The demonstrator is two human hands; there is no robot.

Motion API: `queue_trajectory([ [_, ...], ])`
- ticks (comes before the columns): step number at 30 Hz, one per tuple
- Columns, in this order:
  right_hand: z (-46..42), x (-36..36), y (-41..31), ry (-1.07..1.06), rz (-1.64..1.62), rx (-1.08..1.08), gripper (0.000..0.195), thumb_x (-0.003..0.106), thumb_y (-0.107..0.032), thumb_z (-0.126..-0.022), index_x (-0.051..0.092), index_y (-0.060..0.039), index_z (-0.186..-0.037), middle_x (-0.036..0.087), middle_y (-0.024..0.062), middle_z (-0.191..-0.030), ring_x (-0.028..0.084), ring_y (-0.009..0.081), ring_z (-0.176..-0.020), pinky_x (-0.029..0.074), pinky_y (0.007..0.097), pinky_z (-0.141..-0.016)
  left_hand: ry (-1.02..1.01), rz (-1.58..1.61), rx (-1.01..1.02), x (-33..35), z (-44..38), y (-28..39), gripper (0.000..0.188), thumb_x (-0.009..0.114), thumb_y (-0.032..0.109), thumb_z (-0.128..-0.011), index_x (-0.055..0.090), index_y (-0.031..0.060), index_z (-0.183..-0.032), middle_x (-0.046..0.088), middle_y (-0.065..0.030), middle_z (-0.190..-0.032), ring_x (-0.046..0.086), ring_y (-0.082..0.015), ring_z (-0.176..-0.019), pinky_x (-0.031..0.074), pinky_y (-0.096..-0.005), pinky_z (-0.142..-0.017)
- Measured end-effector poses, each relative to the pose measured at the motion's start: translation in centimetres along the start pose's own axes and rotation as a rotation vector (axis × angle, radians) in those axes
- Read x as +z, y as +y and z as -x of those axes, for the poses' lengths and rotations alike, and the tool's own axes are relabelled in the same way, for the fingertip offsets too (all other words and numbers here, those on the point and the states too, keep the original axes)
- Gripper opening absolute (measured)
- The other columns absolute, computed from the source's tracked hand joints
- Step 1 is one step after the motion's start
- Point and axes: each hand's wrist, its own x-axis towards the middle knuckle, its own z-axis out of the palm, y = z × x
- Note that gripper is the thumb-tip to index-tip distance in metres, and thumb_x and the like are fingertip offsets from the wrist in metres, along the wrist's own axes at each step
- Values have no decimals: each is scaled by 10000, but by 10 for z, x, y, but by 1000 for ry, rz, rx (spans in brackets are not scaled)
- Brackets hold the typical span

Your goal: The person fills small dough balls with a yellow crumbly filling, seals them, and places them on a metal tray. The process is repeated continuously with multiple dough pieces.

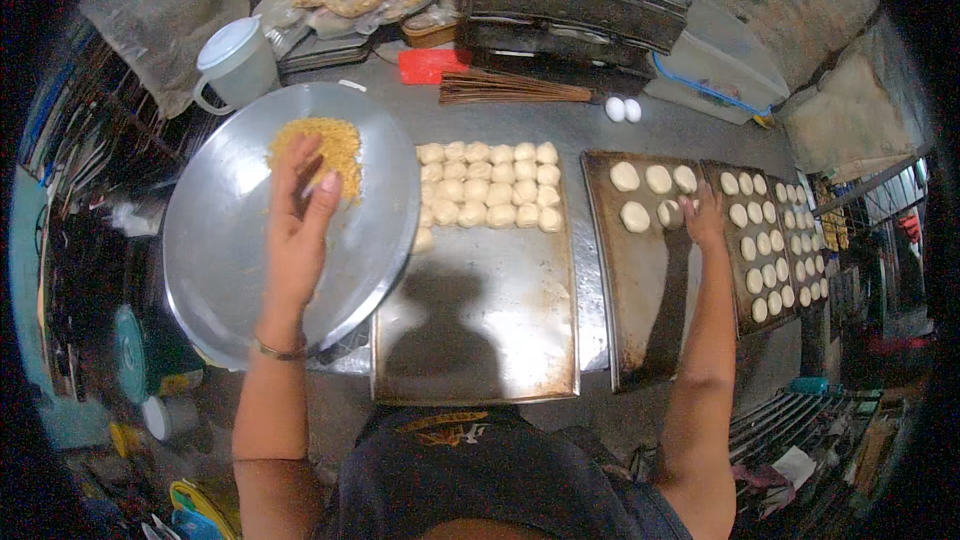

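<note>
My left hand is above a large round metal pan, its thumb apart from the fingers and nothing visible in its grasp. Under the fingertips lies a heap of yellow crumbs. On a dark-edged baking tray at the right, my right hand has its thumb and fingers around a small pale dough piece, partly hidden by them. A neighbouring dough round sits just left of the thumb. Between my arms, rows of dough balls fill the far part of another metal tray.
More trays of flattened dough rounds extend to the right. Behind are two white eggs, a bundle of thin sticks, a red object and stacked dark trays. A lidded plastic pitcher stands beyond the pan.
</note>
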Motion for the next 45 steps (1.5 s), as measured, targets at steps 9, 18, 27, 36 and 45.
queue_trajectory([
  [9,130,48,-253,-268,-708,-238,254,637,-255,-801,670,-3,-787,643,131,-668,599,197,-612,485,343,-608,-8,-68,27,-114,-22,5,414,572,181,-889,465,56,-1269,440,-102,-1334,428,-254,-1211,360,-351,-1001],
  [18,173,101,-381,-224,-1097,180,306,515,-221,-852,564,10,-1047,569,225,-1076,578,298,-960,467,398,-799,-184,-124,18,-183,-44,-17,372,604,202,-865,524,84,-1209,436,-107,-1314,486,-251,-1145,427,-335,-915],
  [27,148,29,-374,441,-901,-46,204,633,-5,-711,566,-12,-904,616,83,-934,580,159,-810,464,271,-712,-212,-93,-49,-199,-79,-95,384,617,220,-854,535,46,-1186,571,-107,-1112,567,-190,-997,464,-301,-838],
  [36,183,-59,-531,-413,-1107,-581,315,631,26,-733,615,-34,-1041,598,66,-1004,587,142,-837,491,280,-759,-322,318,-222,-195,-47,-109,503,551,337,-904,456,2,-1267,574,-101,-1113,538,-159,-1013,413,-305,-906],
  [45,186,-18,-597,-302,-1323,-496,459,680,2,-750,495,-29,-1169,532,69,-1083,566,148,-892,486,258,-733,-429,737,-333,-204,-44,-124,382,544,179,-919,477,5,-1253,578,-35,-1061,525,-99,-982,423,-242,-861],
])
